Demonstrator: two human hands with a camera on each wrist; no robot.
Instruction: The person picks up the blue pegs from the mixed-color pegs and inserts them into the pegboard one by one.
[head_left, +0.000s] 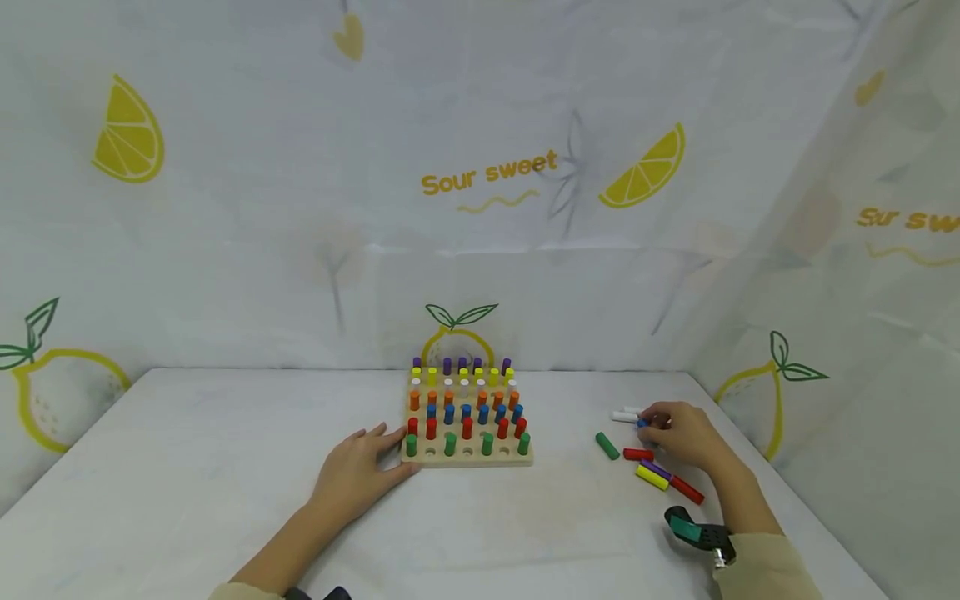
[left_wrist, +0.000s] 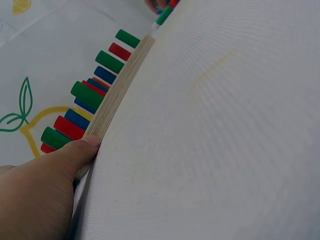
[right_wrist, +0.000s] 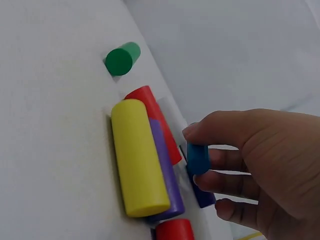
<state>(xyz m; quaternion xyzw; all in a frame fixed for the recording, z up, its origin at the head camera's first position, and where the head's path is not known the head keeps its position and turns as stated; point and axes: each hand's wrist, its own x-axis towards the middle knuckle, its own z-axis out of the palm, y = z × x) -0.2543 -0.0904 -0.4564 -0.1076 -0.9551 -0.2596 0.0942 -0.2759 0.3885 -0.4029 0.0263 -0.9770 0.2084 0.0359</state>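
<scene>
At the back middle of the table stands a wooden pegboard (head_left: 468, 460) with colored pegs upright in rows. My left hand (head_left: 358, 472) rests at its near left corner, the thumb along the front edge and the fingers by the left side. In the left wrist view that thumb (left_wrist: 75, 155) touches the board's edge (left_wrist: 117, 95). Over on the right, my right hand (head_left: 684, 432) pinches a short blue peg (right_wrist: 198, 159) between thumb and fingers. Another dark blue peg (right_wrist: 204, 197) shows beyond those fingers. White pegs (head_left: 624, 416) lie just left of that hand.
Loose on the table lie a green peg (head_left: 607, 446), a red peg (head_left: 638, 454), a yellow peg (head_left: 652, 477), a purple peg (head_left: 657, 467) beside it, and another red peg (head_left: 686, 490). A printed cloth (head_left: 525, 275) rises behind the table's back edge.
</scene>
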